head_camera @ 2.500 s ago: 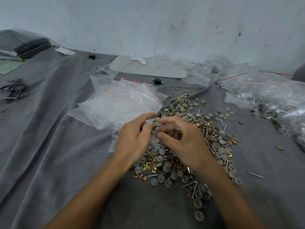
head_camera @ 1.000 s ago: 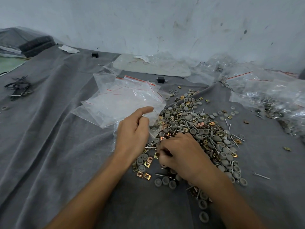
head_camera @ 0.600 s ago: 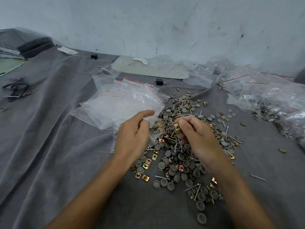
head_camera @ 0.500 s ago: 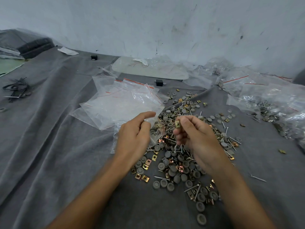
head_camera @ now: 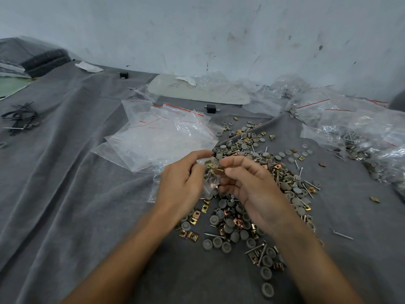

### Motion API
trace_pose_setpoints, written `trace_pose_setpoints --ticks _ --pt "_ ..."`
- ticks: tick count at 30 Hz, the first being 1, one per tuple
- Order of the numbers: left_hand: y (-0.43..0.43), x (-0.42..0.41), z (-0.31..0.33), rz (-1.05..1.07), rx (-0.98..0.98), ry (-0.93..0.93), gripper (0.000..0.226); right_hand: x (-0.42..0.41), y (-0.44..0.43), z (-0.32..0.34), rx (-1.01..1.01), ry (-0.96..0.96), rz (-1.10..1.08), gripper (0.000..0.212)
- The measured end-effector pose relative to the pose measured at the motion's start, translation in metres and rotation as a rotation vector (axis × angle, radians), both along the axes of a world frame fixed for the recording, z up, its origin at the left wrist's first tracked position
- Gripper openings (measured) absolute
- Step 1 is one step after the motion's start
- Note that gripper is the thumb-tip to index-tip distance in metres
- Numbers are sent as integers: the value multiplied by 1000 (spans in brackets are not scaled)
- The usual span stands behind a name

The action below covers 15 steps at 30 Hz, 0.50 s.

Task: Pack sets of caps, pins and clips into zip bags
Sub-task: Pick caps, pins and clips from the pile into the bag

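My left hand (head_camera: 183,183) pinches the mouth of a small clear zip bag (head_camera: 210,179) that holds a few brass clips and a pin. My right hand (head_camera: 249,187) pinches a brass clip (head_camera: 219,170) right at the bag's mouth. Beneath both hands spreads a loose heap (head_camera: 252,194) of grey round caps, brass clips and steel pins on the grey cloth. A stack of empty zip bags (head_camera: 162,141) with red seal lines lies just beyond my left hand.
Filled bags (head_camera: 359,137) pile up at the right by the wall. A pale flat panel (head_camera: 199,91) lies at the back, with small black blocks (head_camera: 210,108) near it. Black ties (head_camera: 19,117) sit far left. Stray pins and clips (head_camera: 343,234) lie to the right.
My right hand dipped into the heap, picked up a brass clip, then rose and carried it left to the bag's mouth. My left hand kept hold of the bag.
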<state>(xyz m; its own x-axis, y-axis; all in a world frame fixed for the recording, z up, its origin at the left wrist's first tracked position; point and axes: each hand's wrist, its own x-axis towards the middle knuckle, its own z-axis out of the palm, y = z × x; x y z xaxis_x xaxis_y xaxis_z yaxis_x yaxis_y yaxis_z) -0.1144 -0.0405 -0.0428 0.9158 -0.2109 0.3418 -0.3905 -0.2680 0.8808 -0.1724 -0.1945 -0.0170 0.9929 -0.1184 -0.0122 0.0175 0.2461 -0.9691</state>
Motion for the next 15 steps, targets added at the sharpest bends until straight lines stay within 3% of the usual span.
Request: trace_pose_setpoints --ticks 15 --pt "1 0 1 -16 -18 2 43 3 0 -7 -11 -49 -31 17"
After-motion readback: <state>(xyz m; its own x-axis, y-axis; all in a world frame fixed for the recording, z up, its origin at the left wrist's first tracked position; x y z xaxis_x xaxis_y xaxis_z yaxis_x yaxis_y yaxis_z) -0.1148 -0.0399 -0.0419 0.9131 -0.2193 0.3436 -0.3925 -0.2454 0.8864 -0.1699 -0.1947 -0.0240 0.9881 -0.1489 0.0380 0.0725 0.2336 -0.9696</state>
